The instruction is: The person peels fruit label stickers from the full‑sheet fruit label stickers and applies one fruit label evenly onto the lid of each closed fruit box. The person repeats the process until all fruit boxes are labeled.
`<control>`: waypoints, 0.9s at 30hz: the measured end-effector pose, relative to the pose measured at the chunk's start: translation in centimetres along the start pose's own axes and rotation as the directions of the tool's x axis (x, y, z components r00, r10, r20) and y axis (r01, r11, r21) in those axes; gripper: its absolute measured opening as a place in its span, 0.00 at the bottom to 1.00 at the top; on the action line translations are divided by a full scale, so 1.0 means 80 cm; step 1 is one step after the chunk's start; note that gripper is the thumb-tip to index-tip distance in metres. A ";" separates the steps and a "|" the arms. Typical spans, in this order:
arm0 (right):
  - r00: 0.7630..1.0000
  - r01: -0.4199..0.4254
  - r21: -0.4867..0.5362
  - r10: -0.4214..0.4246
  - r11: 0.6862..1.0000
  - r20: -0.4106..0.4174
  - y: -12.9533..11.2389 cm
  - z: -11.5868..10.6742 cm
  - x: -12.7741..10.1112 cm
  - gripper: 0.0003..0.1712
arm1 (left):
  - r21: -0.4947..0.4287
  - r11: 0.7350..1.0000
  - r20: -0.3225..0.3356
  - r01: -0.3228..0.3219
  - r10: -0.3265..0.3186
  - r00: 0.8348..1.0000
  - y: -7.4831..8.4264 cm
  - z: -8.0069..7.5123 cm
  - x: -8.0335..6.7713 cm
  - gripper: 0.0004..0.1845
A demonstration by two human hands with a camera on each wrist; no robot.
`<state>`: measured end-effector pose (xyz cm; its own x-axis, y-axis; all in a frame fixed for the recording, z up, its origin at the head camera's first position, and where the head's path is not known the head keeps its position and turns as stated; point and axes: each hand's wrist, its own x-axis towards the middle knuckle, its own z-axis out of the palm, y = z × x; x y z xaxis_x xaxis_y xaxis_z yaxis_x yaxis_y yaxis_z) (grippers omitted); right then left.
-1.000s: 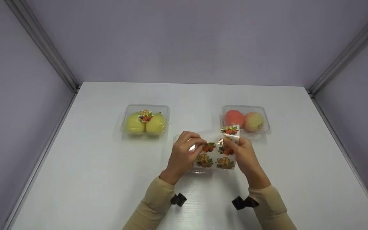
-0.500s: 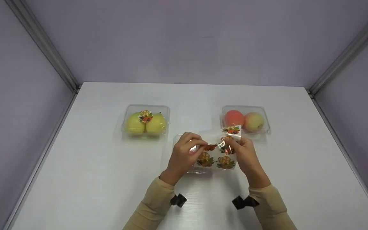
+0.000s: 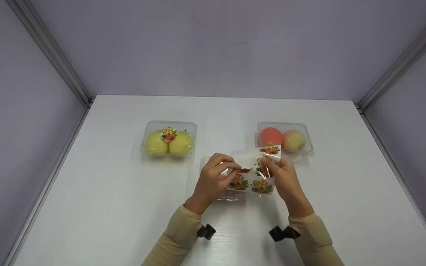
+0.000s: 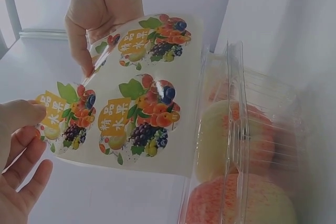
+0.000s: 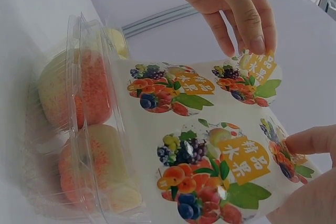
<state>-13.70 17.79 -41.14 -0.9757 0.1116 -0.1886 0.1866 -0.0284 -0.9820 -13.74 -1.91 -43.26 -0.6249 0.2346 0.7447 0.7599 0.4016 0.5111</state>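
Observation:
My left hand [image 3: 211, 183] pinches one edge of a fruit-printed sticker [image 4: 73, 116] between thumb and fingertips. The sticker is partly lifted from its white backing, its far edge still at the sheet. My right hand [image 3: 288, 183] grips the sticker sheet [image 4: 147, 161], thumb across a printed sticker on its face. Several colourful fruit stickers show on the sheet, which is held tilted above the table. Just behind and below it stands a clear plastic clamshell box [image 5: 76, 40] with red-and-yellow apples [image 5: 94, 87]. In the head view the sheet and left hand hide most of that box.
On the white table [image 3: 98, 207], a clear box [image 3: 148, 127] of yellow-green pears [image 3: 157, 144] sits back left, a fruit sticker on its lid. Back right, another clear box [image 3: 309, 138] holds a red fruit [image 3: 271, 136] and a pale yellow one [image 3: 294, 140]. Grey-lilac walls [image 3: 213, 48] surround the table.
The pinched sticker has curled up further from the backing. My left fingertips shift slightly right, and the sheet tilts a little with my right hand. The boxes have stayed put.

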 end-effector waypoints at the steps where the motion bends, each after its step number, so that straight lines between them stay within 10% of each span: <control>1: 1.000 0.000 0.001 0.000 1.000 -0.002 0.000 0.000 0.000 0.08 | -0.004 1.000 0.001 -0.001 0.001 1.000 0.000 0.000 0.000 0.01; 27: 0.999 0.013 0.016 -0.013 1.000 -0.035 -0.001 -0.004 0.001 0.09 | -0.044 0.998 0.016 -0.050 0.051 0.999 0.003 -0.005 0.000 0.04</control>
<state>-13.78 18.11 -41.07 -0.9734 0.1467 -0.1761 0.1716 -0.0428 -0.9842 -13.46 -2.12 -42.96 -0.5880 0.2689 0.7628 0.7976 0.3497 0.4915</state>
